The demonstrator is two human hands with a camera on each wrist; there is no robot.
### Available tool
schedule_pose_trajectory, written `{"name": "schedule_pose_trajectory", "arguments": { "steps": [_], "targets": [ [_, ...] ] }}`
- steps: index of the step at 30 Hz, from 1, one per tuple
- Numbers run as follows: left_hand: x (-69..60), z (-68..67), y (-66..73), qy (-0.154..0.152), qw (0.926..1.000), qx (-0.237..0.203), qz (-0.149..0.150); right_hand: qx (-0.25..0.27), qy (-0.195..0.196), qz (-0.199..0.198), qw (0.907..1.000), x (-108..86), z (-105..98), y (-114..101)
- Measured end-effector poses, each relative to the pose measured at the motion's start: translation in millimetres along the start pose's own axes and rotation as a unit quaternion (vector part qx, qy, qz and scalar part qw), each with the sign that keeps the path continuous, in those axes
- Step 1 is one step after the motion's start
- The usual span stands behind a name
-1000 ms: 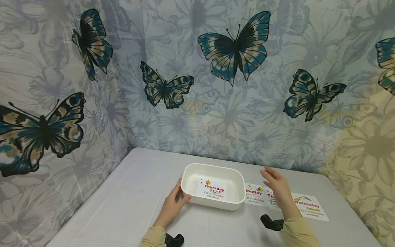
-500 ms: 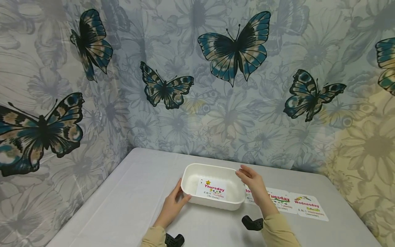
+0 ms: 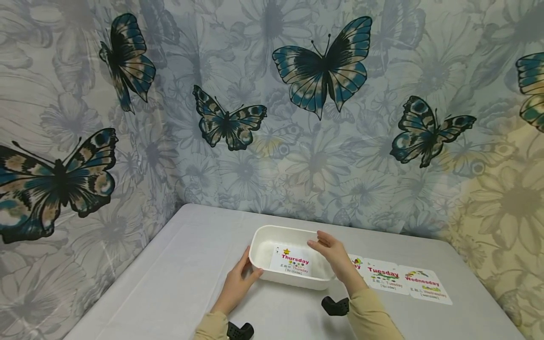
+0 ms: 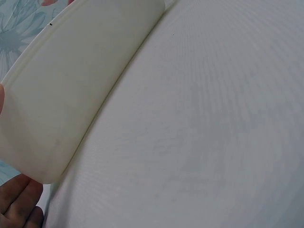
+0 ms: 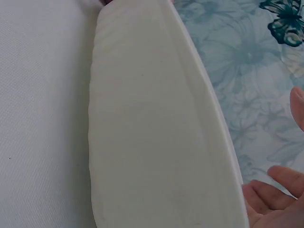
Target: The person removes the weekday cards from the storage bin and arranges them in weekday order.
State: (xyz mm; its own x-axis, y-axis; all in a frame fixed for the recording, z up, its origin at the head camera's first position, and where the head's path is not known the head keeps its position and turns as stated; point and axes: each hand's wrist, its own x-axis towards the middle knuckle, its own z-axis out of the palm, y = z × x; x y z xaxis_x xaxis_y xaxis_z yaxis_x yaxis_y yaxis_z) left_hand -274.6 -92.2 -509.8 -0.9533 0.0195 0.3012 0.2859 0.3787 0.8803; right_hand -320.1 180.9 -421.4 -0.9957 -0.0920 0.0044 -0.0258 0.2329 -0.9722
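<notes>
A white plastic box (image 3: 289, 280) stands on the table, with a Thursday card (image 3: 293, 259) lying inside it. My left hand (image 3: 235, 285) holds the box's left end, thumb near the front corner and fingers along the side. Over the right end of the box hovers my right hand (image 3: 337, 257), fingers loosely extended and holding nothing. The right wrist view shows those fingers (image 5: 275, 197) beyond the box's rim. In the left wrist view, fingertips (image 4: 21, 202) touch the box's end wall. My right hand and forearm hide part of the Monday card (image 3: 356, 262).
Right of the box, a Tuesday card (image 3: 384, 276) and a Wednesday card (image 3: 427, 285) lie in a row with Monday on the white tabletop (image 3: 170, 283). A butterfly-patterned cloth (image 3: 318, 165) hangs behind the table. Black wrist cameras (image 3: 335, 306) sit at both wrists.
My right hand has moved left, from above the cards to above the box's right end, uncovering the Tuesday card. The left hand and the box have stayed in place.
</notes>
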Motion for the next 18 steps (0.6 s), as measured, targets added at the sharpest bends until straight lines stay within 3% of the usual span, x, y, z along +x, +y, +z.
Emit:
{"name": "schedule_pose_trajectory", "arguments": {
  "steps": [8, 18],
  "targets": [
    [0.9, 0.7, 0.2, 0.0, 1.0, -0.006, 0.0, -0.052, -0.009, 0.0, 0.9986, 4.8, 11, 3],
    [1.7, 1.3, -3.3, 0.0, 1.0, -0.005, 0.003, -0.046, -0.011, -0.002, 0.9989, 14.1, 18, 14]
  ]
}}
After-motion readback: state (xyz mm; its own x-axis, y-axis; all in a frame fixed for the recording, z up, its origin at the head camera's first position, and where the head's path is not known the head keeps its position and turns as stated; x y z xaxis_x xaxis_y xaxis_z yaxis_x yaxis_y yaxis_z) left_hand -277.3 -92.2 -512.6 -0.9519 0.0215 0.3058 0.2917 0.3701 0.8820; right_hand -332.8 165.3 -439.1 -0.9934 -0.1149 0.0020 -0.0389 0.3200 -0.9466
